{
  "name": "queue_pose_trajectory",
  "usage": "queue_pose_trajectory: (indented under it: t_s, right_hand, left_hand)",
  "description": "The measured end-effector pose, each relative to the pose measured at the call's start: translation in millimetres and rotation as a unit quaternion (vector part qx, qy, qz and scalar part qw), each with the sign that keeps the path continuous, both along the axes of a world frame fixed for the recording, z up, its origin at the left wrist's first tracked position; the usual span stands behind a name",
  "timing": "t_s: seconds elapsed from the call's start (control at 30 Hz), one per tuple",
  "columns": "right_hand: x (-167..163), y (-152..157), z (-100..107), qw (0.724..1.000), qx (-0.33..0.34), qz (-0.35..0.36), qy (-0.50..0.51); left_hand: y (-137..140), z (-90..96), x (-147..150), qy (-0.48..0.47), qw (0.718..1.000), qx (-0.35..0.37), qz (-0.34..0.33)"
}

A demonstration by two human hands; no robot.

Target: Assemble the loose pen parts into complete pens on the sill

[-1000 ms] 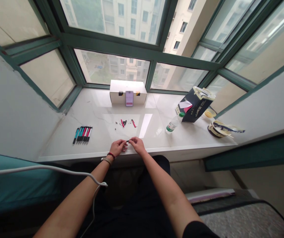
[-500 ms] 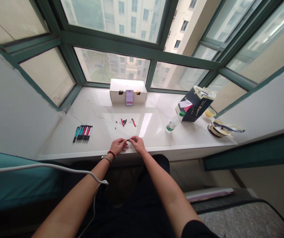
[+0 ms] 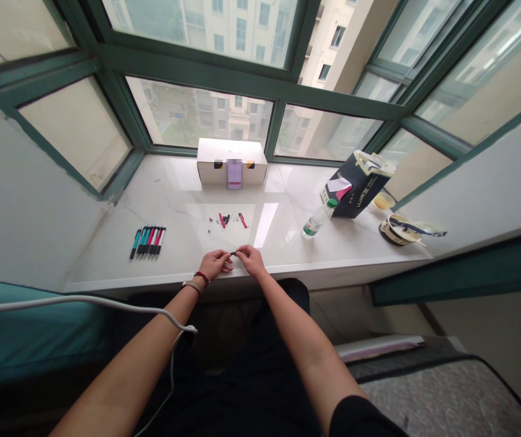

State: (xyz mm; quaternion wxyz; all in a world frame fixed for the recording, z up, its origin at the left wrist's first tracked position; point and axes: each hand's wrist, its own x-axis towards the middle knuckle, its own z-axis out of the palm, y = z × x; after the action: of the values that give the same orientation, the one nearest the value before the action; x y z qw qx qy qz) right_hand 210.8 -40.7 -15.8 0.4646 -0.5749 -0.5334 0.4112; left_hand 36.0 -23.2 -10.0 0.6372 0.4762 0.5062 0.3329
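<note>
Both hands meet over the front edge of the white marble sill. A small dark pen part spans the gap between them. My left hand pinches one end of it, and my right hand pinches the other; the fingers cover most of the part. Just beyond the hands lie loose pen pieces: a red barrel, another red barrel, black grips and several tiny bits. To the left, a row of several pens in teal, red and white lies side by side.
A white box with a phone leaning on its front stands by the window. Rightward are a plastic bottle, a dark carton bag and a food bowl. A white cable crosses near my left forearm.
The view has shifted slightly, so everything appears a little higher and to the left. Both hands keep their pinch on the dark pen part, with no other clear change.
</note>
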Motion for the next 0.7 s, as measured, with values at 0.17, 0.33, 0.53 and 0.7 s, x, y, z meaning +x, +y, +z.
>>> queue_pose_trajectory:
  t_s: [0.17,0.33,0.53,0.7]
  right_hand:
    - [1.6,-2.7,1.8,0.998,0.008,0.028,-0.057]
    - [-2.4,-5.3,3.1,0.991,0.023,0.049,-0.125]
    - [-12.2,-5.8,-0.8,0.983,0.068,0.018,-0.171]
    - [-14.5,-8.3,-2.6,0.977,0.070,0.008,-0.200]
  left_hand:
    - [-0.6,-0.9,-3.7,-0.027,0.999,0.000,0.028]
    - [-5.2,-2.6,-1.8,-0.011,0.997,0.048,0.052]
    - [-13.8,-4.9,9.4,0.090,0.977,0.179,0.074]
    - [-14.8,-1.9,14.5,0.184,0.923,0.331,0.065]
